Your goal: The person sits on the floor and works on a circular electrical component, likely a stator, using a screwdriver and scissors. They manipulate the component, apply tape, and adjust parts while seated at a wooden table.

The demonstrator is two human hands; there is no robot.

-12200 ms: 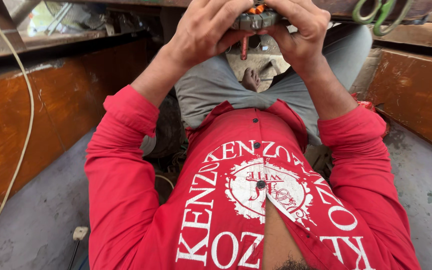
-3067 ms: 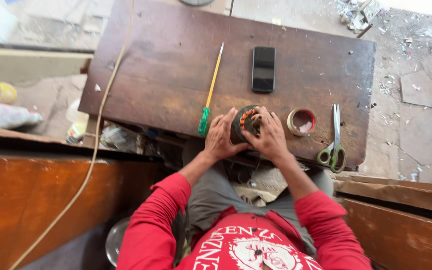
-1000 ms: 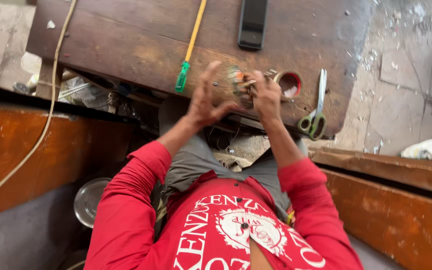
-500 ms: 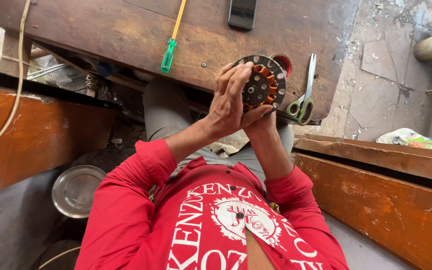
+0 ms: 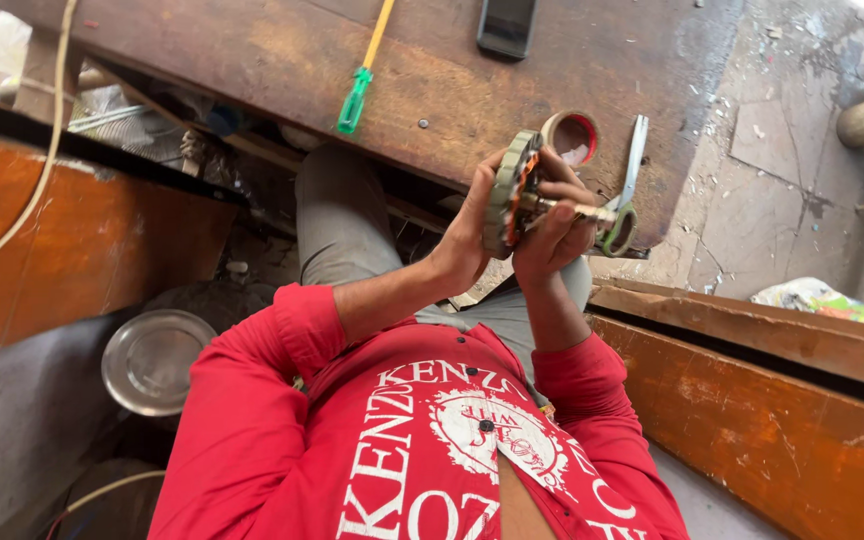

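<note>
A round motor stator (image 5: 508, 190) with copper windings and a grey rim is held up on edge in front of me, above my lap. My left hand (image 5: 467, 240) grips its rim from the near side. My right hand (image 5: 555, 222) closes around the metal shaft (image 5: 582, 211) that sticks out of its centre toward the right. Both hands hover just in front of the wooden table's edge (image 5: 422, 110).
On the table lie a screwdriver (image 5: 364, 68) with green handle and yellow shaft, a dark phone (image 5: 507, 27), a red tape roll (image 5: 570, 137) and scissors (image 5: 627, 190). A metal plate (image 5: 157, 360) sits on the floor left; wooden boards (image 5: 752, 400) lie right.
The stator has been turned from facing me to edge-on, and lifted slightly off the table edge. My right hand now wraps the shaft. The view has shifted left.
</note>
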